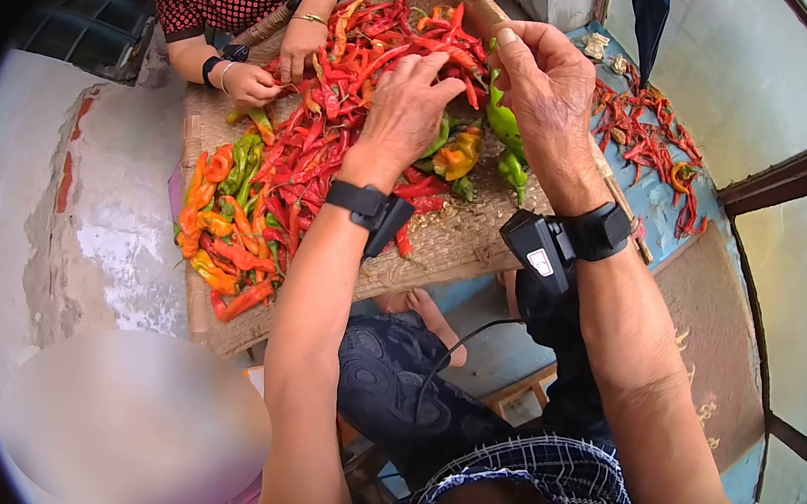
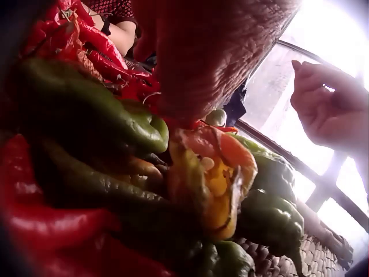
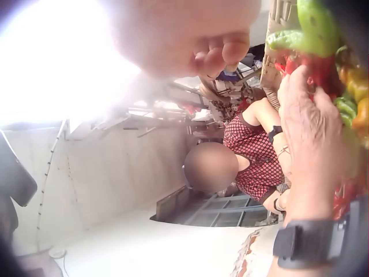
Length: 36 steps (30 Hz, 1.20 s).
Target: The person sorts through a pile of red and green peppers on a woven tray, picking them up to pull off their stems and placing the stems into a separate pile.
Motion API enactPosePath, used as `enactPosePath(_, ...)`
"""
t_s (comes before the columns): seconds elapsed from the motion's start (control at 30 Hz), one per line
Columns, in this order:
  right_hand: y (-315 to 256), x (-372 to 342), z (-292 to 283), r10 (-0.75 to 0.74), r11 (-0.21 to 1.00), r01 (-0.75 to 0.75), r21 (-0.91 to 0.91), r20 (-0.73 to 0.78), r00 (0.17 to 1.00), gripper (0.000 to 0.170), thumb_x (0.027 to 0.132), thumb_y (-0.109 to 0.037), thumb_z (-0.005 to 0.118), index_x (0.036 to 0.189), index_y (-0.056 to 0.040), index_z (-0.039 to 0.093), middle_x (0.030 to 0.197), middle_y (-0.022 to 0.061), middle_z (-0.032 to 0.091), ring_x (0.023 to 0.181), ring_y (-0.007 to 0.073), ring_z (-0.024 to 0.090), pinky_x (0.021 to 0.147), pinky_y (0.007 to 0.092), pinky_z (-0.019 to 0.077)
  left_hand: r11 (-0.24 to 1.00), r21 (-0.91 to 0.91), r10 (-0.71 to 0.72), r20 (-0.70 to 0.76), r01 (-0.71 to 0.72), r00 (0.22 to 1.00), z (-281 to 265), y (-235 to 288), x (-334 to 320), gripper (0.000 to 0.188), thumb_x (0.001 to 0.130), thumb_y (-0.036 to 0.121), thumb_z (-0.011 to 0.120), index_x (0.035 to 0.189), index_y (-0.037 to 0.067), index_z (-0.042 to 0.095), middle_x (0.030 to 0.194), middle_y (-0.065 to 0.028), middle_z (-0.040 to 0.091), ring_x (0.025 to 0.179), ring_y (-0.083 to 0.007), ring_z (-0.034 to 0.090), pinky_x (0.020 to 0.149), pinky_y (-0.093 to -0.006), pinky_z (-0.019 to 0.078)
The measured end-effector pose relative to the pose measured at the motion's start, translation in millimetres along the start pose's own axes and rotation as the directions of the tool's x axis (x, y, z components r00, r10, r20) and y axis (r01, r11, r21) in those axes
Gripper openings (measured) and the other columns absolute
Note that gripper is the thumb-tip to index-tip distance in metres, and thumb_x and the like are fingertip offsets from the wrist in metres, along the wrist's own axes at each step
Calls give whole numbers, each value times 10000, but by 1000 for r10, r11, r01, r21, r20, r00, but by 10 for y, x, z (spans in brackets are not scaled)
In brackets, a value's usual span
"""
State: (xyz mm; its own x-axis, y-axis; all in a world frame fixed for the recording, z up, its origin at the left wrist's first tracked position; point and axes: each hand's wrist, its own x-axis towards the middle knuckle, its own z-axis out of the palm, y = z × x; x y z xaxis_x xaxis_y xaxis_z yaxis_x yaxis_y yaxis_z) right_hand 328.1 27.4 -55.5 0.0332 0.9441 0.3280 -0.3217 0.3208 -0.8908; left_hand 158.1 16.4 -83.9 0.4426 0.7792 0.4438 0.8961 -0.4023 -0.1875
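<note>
My left hand (image 1: 405, 101) is over the heap of red chili peppers (image 1: 337, 133), its fingers slightly bent and the fingertips right at the peppers. Below its thumb lies a split orange-yellow pepper (image 2: 216, 182), with green peppers (image 2: 271, 213) beside it. My right hand (image 1: 548, 99) is raised over the far right side of the woven tray (image 1: 455, 243). Its fingers curl in and the thumb tip meets the index finger, with no pepper seen between them. A bright green pepper (image 1: 503, 123) appears just left of this hand in the head view.
Across the tray a person (image 3: 253, 150) in a red patterned top has both hands at the peppers. Orange and green peppers (image 1: 217, 209) are piled at the tray's left. Drier red chilies (image 1: 650, 131) lie on a blue surface by the windows at the right.
</note>
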Motion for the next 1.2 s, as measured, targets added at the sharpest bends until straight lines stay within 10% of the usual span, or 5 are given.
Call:
enactPosePath(0.37,161,49,-87,-3,1000,3,-26,15,1000,181,873,-144,604,881,35,629,676,-5,598,602,37,510,520,206,426,836,175,-548,278,520,789,135,-683,-93,443,853,419,521,1226,182,557,1232,-128,509,1130,-331,484,934,-450,411)
enactPosePath(0.57,177,87,-125,2,1000,-2,14,14,1000,180,870,-144,605,873,34,628,666,-11,592,610,36,509,529,206,426,743,212,-670,250,635,699,-110,-949,-398,381,842,293,528,1183,131,576,1031,-220,618,1005,-375,564,878,-445,445)
enactPosePath(0.83,125,70,-105,12,1000,-12,13,28,1000,163,855,-124,596,867,35,631,660,3,595,603,48,518,543,216,438,914,108,-402,107,391,909,-516,-242,-509,360,787,186,636,1098,19,565,1034,-222,569,997,-364,551,834,-434,438)
enactPosePath(0.93,142,50,-77,9,1000,-9,4,46,999,169,850,-130,593,865,33,635,658,7,597,600,52,519,543,221,440,806,-240,-423,407,541,810,-531,296,-590,501,756,195,678,1198,30,509,1046,-224,556,1003,-372,537,843,-428,436)
enactPosePath(1.2,149,19,28,-8,1000,9,-3,75,997,192,854,-150,587,853,34,644,646,23,600,586,65,524,533,234,442,807,-196,-476,341,556,811,-63,304,-449,552,699,167,733,1182,46,495,1057,-234,551,979,-404,547,813,-450,469)
